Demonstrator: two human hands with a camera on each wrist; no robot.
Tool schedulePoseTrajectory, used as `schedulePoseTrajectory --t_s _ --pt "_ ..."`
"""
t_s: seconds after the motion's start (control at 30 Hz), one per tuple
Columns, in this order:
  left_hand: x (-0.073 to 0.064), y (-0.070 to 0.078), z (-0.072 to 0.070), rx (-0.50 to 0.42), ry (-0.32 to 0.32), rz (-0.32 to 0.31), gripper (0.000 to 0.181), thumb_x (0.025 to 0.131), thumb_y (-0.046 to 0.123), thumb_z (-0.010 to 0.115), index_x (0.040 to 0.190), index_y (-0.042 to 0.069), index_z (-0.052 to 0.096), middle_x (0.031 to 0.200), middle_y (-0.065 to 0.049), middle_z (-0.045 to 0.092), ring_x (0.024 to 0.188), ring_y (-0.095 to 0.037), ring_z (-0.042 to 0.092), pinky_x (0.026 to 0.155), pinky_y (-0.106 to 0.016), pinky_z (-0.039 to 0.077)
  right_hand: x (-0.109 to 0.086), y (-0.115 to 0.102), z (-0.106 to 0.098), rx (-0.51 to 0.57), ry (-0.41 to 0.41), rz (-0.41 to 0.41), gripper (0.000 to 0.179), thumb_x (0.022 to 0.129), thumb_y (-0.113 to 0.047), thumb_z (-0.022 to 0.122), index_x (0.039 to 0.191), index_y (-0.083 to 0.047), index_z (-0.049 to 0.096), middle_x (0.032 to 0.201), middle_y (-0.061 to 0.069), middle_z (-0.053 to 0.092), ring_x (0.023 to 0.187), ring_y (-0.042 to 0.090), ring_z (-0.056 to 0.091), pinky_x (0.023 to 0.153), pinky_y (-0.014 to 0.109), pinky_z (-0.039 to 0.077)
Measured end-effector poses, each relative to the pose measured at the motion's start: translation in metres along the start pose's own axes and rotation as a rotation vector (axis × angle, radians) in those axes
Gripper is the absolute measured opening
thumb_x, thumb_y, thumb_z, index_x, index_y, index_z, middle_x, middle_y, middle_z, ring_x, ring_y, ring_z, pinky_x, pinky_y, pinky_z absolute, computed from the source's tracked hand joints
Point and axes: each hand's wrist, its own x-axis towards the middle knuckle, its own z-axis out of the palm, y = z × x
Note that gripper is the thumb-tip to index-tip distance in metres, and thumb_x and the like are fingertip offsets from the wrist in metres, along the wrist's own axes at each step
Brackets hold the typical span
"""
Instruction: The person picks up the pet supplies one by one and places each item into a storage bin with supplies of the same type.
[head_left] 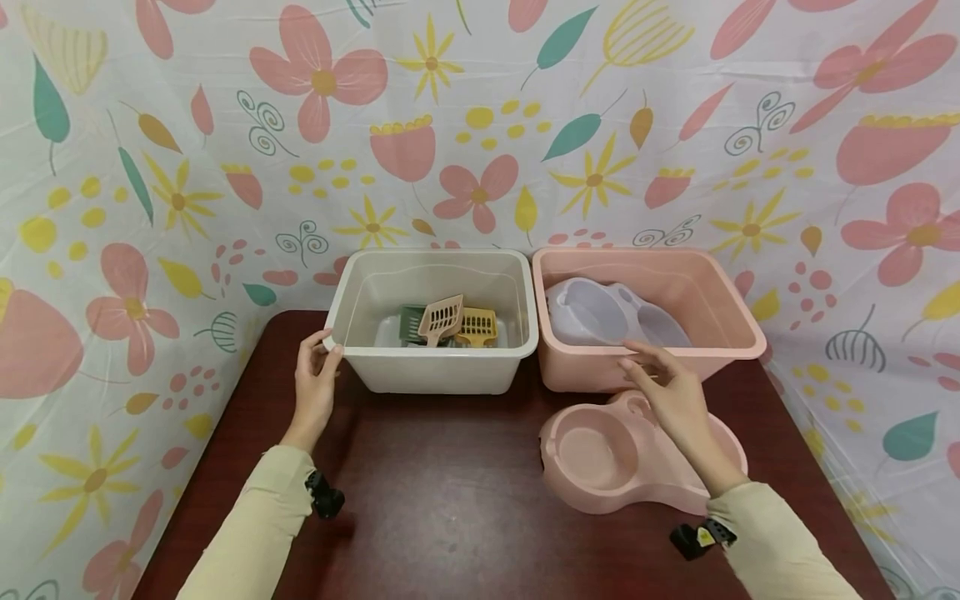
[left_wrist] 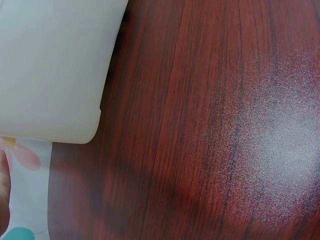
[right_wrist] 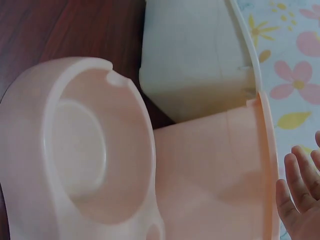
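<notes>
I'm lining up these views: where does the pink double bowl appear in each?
Head: pink double bowl right of centre, in front of the pink tub.
Left wrist: not in it.
Right wrist: filling much of the left half.
Shared landmark: the white tub, in all three views.

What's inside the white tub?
Inside the white tub, I see three slotted scoops: green, beige and yellow. The beige scoop partly covers the others. The tub's front wall hides their lower ends, and anything underneath can't be made out.
</notes>
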Motion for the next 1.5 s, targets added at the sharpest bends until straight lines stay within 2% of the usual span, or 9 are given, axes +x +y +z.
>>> schedulePoseTrajectory --t_s 0.13,0.2,0.53,0.63,0.77,0.97,1.13,1.3,1.5 --pt "0.000 0.000 0.000 -0.004 0.003 0.000 0.041 0.102 0.010 0.052 0.140 -0.002 0.042 0.107 0.005 0.051 0.099 -0.012 0.053 0.082 -0.033 0.043 -0.001 0.003 -0.006 0.014 0.012 -0.007 0.040 0.097 -0.021 0.066 0.133 -0.004 0.062 0.103 0.018 0.071 0.081 0.001 0.069 0.072 0.016 0.052" --pt "0.000 0.000 0.000 -0.005 0.004 0.002 0.041 0.102 0.010 0.053 0.140 -0.002 0.042 0.107 0.005 0.051 0.098 -0.012 0.053 0.081 -0.032 0.043 -0.001 0.006 -0.010 0.011 0.015 -0.004 0.040 0.097 -0.021 0.066 0.132 -0.003 0.062 0.103 0.016 0.071 0.080 -0.001 0.068 0.072 0.015 0.052" --pt "0.001 -0.001 -0.001 -0.002 -0.014 -0.003 0.042 0.103 0.011 0.051 0.141 -0.001 0.041 0.109 0.002 0.050 0.097 -0.007 0.052 0.079 -0.024 0.042 -0.003 0.017 -0.030 -0.081 0.026 0.027 0.041 0.098 -0.027 0.064 0.134 -0.007 0.062 0.099 -0.009 0.071 0.080 -0.005 0.065 0.069 0.013 0.050" --pt "0.001 -0.001 -0.001 -0.004 -0.018 0.001 0.041 0.103 0.011 0.051 0.141 -0.002 0.040 0.109 0.001 0.050 0.098 -0.006 0.051 0.079 -0.023 0.042 -0.004 0.020 -0.036 -0.095 0.036 0.048 0.041 0.098 -0.029 0.064 0.134 -0.009 0.062 0.099 -0.010 0.071 0.080 -0.005 0.065 0.068 0.012 0.049" --pt "0.001 -0.001 0.000 -0.010 -0.013 0.005 0.041 0.103 0.010 0.051 0.141 -0.002 0.040 0.110 0.000 0.049 0.098 -0.006 0.051 0.079 -0.024 0.042 -0.004 0.025 -0.044 -0.070 0.041 0.071 0.041 0.098 -0.028 0.065 0.135 -0.011 0.062 0.101 -0.005 0.072 0.080 -0.005 0.065 0.068 0.013 0.050" --pt "0.000 -0.001 0.000 -0.009 -0.009 0.006 0.041 0.103 0.010 0.051 0.141 -0.002 0.040 0.110 -0.001 0.049 0.098 -0.007 0.051 0.079 -0.025 0.042 -0.003 0.032 -0.053 -0.052 0.080 0.102 0.040 0.098 -0.025 0.065 0.134 -0.011 0.062 0.098 -0.008 0.072 0.081 -0.003 0.065 0.068 0.012 0.049" --pt "0.000 -0.001 0.000 -0.010 -0.005 0.010 0.041 0.103 0.010 0.052 0.140 -0.003 0.041 0.108 0.001 0.050 0.096 -0.006 0.051 0.078 -0.025 0.042 -0.003 0.034 -0.059 -0.023 0.110 0.087 0.036 0.097 -0.021 0.065 0.132 -0.010 0.064 0.096 -0.011 0.071 0.080 -0.002 0.065 0.068 0.011 0.048" --pt "0.000 0.000 0.000 -0.003 0.002 0.017 0.041 0.103 0.009 0.052 0.140 -0.003 0.041 0.107 0.001 0.050 0.094 -0.004 0.052 0.077 -0.023 0.043 -0.003 0.036 -0.065 0.008 0.135 0.092 0.035 0.097 -0.020 0.067 0.131 -0.011 0.064 0.093 -0.019 0.069 0.079 -0.003 0.065 0.067 0.010 0.048" --pt "0.000 0.000 0.000 -0.003 -0.002 0.013 0.041 0.103 0.010 0.052 0.140 -0.002 0.041 0.108 0.001 0.050 0.096 -0.006 0.052 0.078 -0.023 0.042 -0.002 0.043 -0.073 0.026 0.159 0.114 0.033 0.097 -0.020 0.066 0.129 -0.015 0.065 0.093 -0.017 0.070 0.077 -0.003 0.065 0.068 0.010 0.048"
